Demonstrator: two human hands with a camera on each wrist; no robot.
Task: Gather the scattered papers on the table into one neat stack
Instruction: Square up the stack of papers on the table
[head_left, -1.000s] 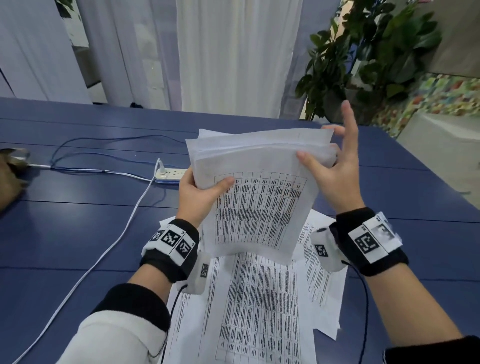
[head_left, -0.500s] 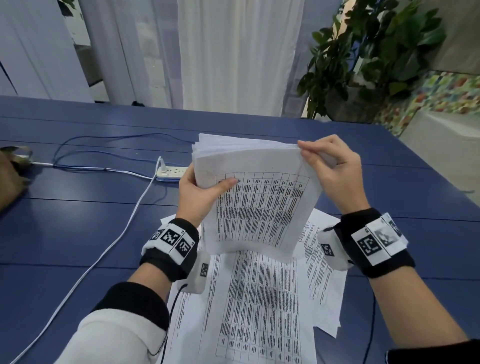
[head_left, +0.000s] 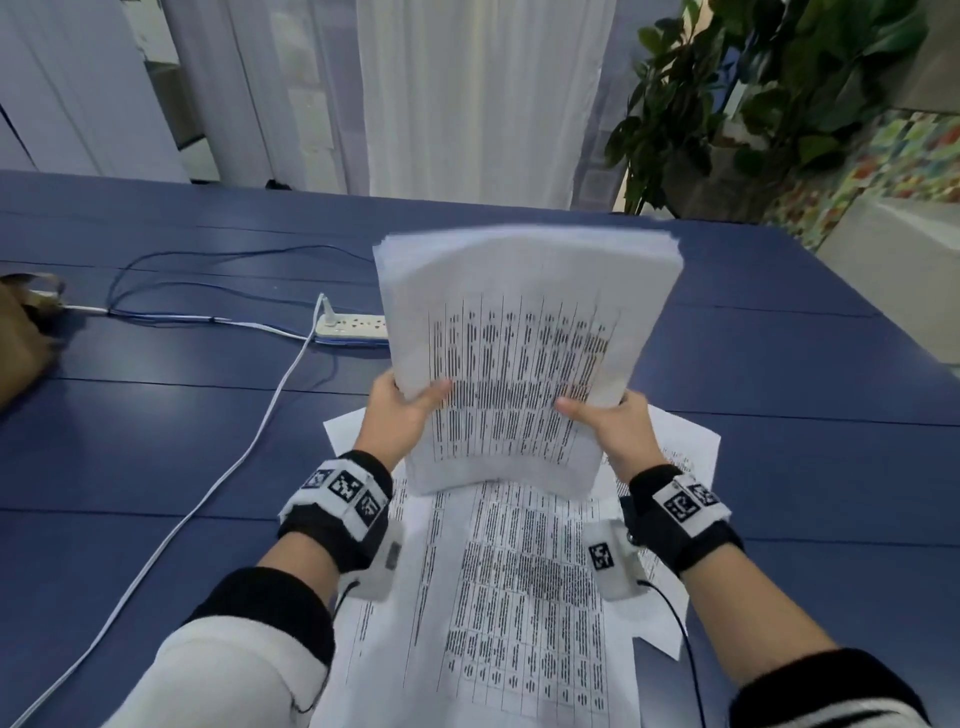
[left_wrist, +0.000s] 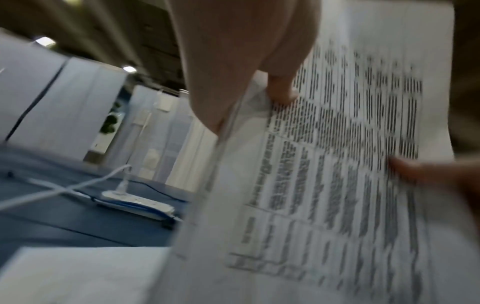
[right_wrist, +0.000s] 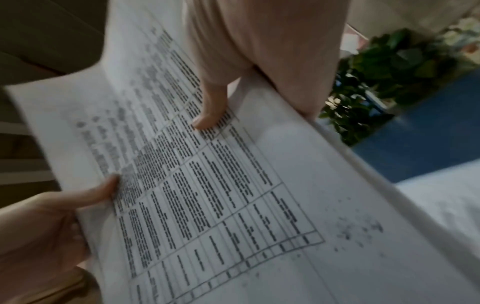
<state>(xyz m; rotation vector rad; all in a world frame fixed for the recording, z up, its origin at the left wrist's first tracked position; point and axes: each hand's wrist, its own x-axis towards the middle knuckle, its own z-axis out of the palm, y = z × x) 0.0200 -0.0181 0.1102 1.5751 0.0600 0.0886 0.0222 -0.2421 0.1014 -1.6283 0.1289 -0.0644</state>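
Observation:
A thick stack of printed papers (head_left: 524, 338) stands nearly upright above the blue table (head_left: 156, 441), its top face showing a table of text. My left hand (head_left: 402, 410) grips its left edge, thumb on the front. My right hand (head_left: 608, 421) grips the right edge the same way. The left wrist view shows my left thumb (left_wrist: 281, 90) on the stack (left_wrist: 324, 164). In the right wrist view my right thumb (right_wrist: 211, 111) presses the printed sheet (right_wrist: 207, 174). More printed sheets (head_left: 519, 597) lie flat and skewed on the table beneath my wrists.
A white power strip (head_left: 353, 327) with white and blue cables lies left of the stack. A brown object (head_left: 26, 338) sits at the table's left edge. A potted plant (head_left: 753, 104) stands beyond the far right corner.
My right hand slid from the stack's top right corner down to its right edge. The stack rose and now stands more upright, with its sheets more even.

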